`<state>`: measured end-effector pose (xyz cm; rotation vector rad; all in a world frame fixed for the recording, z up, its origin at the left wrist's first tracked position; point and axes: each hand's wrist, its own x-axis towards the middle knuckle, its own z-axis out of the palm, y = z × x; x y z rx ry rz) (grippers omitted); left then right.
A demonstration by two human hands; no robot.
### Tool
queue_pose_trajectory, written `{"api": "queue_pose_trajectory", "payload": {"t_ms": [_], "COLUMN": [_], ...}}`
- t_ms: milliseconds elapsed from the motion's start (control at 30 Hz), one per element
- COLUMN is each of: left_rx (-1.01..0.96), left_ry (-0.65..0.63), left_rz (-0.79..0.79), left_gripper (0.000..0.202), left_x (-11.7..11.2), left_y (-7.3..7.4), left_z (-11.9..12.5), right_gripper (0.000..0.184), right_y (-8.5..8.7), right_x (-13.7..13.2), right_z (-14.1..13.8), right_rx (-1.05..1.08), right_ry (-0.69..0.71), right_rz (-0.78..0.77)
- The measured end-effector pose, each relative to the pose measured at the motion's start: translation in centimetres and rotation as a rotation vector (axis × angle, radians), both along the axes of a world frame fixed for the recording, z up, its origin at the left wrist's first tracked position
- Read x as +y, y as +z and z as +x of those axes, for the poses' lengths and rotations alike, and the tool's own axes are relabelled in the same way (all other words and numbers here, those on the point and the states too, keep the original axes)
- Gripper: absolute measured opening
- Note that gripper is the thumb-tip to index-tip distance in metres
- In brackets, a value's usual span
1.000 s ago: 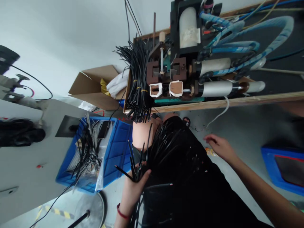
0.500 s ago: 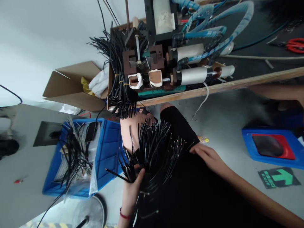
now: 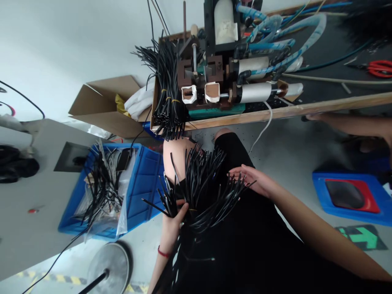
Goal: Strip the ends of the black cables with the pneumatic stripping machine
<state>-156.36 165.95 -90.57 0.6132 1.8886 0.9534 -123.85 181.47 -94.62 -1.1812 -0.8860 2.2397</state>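
Observation:
On my lap lies a big bundle of black wires (image 3: 200,173), with a yellow band around part of it. My left hand (image 3: 177,214) is closed around a smaller bunch of black wires (image 3: 168,199), their ends pointing up and left. To the right, a looser fan of black wires (image 3: 222,204) curves across my dark clothing. My right hand (image 3: 249,178) is at the tips of that fan, palm turned toward it, fingers stretched out and apart. Some wire ends cross in front of those fingers.
Ahead is a bench with a pneumatic clamping machine (image 3: 226,85) and banded wire bundles (image 3: 167,98). A blue crate (image 3: 147,175) of wire scraps and a cardboard box (image 3: 101,118) stand left. Red-handled pliers (image 3: 379,68) lie on the bench. A blue stool (image 3: 321,192) and another person's limb (image 3: 352,122) are right.
My right hand has moved up and left from my thigh to the fanned wire tips, its fingers opening. My left hand keeps its grip. The view has shifted slightly.

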Motion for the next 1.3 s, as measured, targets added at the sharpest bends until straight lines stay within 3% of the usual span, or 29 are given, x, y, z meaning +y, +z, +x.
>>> {"api": "queue_pose_trajectory", "payload": {"t_ms": [167,300,467,633,733,933,1100,1200,1300], "left_rx": [-0.038,-0.044,-0.037,-0.080,-0.102,-0.070,0.089,0.185,0.256], "left_ry": [0.016,0.027,0.031,0.011,0.008,-0.017,-0.133,-0.177,-0.206], "left_rz": [0.008,0.016,0.029,0.055,0.110,0.193,0.245,0.319,0.378], "left_gripper": [0.057,0.057,0.056,0.065,0.071,0.066,0.049,0.039,0.036], "left_x": [-0.1,0.0,0.2,1.7,3.2,5.1,5.7,6.2,6.6], "left_y": [-0.8,-0.6,-0.4,-0.4,-0.2,0.8,3.0,3.7,3.7], "left_z": [-0.4,-0.4,-0.7,-1.5,-1.9,-2.5,-1.9,-1.3,-0.9], "right_gripper": [0.043,0.029,0.039,0.057,0.068,0.047,0.025,0.024,0.032], "right_y": [-0.7,-0.8,-1.0,-0.2,0.9,5.4,9.8,10.8,10.7], "right_x": [2.1,4.2,5.9,6.1,5.7,5.6,6.7,7.4,7.6], "right_z": [-1.0,-3.1,-6.6,-10.2,-11.6,-11.1,-10.3,-10.0,-9.8], "right_rx": [0.013,0.015,0.009,0.065,0.125,0.179,0.151,0.132,0.096], "right_ry": [0.105,0.273,0.452,0.337,0.261,0.312,0.453,0.468,0.505], "right_rz": [-0.070,-0.087,-0.058,0.056,0.121,0.211,0.688,0.774,0.870]}}
